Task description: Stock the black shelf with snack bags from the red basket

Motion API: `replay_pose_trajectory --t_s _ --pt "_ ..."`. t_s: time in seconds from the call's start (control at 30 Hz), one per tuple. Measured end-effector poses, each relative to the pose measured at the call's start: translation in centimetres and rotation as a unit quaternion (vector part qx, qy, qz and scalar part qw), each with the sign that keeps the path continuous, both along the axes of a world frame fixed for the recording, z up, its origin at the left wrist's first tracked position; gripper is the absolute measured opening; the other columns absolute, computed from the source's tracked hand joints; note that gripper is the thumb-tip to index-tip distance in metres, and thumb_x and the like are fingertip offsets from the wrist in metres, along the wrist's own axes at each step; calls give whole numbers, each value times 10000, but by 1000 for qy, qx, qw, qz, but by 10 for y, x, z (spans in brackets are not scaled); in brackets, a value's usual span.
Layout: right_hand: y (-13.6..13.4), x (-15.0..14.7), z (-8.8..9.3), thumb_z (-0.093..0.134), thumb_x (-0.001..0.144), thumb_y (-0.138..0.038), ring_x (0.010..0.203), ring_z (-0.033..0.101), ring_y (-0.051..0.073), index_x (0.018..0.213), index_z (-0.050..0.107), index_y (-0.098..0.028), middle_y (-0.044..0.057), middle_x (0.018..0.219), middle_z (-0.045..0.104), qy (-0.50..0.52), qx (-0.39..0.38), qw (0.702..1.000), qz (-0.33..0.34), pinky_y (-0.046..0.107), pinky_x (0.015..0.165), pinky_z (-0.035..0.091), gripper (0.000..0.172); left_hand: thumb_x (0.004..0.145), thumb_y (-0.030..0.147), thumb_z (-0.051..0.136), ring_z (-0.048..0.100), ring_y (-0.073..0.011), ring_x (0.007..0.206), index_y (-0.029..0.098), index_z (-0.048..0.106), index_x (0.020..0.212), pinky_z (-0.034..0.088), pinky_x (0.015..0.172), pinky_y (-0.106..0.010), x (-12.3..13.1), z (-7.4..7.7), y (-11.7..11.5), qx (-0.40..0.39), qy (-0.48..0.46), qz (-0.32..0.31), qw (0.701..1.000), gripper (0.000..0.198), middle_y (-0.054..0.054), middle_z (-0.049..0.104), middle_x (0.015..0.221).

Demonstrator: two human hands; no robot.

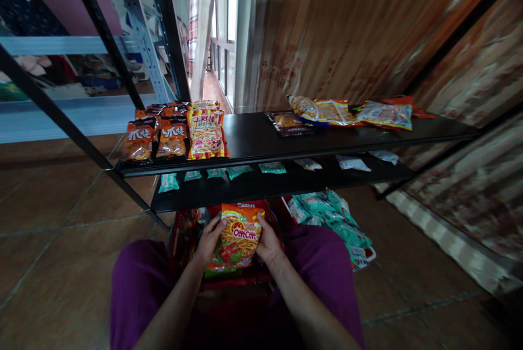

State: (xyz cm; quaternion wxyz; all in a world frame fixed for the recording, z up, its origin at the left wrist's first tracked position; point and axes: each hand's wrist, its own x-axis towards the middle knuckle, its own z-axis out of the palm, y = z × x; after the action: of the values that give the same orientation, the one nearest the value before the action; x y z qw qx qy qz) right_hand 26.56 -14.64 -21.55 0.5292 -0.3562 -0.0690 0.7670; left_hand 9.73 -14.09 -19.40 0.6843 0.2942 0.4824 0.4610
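An orange and yellow snack bag is held upright above a red basket, its printed front facing me. My left hand is closed on its left edge, and my right hand grips the right edge. Just beyond, the black upper shelf bears orange and black bags and a red and yellow bag standing in rows at the left. Several mixed bags lie flat toward its right end.
Small green packets and whitish packets lie along the lower shelf. Right of the red basket, a second container holds a heap of green bags. Black shelf posts rise at the left. Patterned curtains hang behind.
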Motion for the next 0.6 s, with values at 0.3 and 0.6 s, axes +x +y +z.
replay_pose_trajectory --t_s 0.3,0.6 --pt "12 5 22 578 788 -509 1097 604 318 1137 594 -135 130 1065 699 43 4 999 -10 540 950 429 511 597 373 808 640 -260 986 175 660 1122 516 749 -307 -32 -25 -30 -24 29 -152 988 580 -101 687 1106" --pt "20 16 11 613 791 -428 1065 627 282 964 643 -170 91 995 724 -51 20 998 -37 478 961 451 312 599 435 791 554 -104 530 158 708 908 308 443 -182 -33 -35 -33 -79 16 -81 993 423 -45 695 737"
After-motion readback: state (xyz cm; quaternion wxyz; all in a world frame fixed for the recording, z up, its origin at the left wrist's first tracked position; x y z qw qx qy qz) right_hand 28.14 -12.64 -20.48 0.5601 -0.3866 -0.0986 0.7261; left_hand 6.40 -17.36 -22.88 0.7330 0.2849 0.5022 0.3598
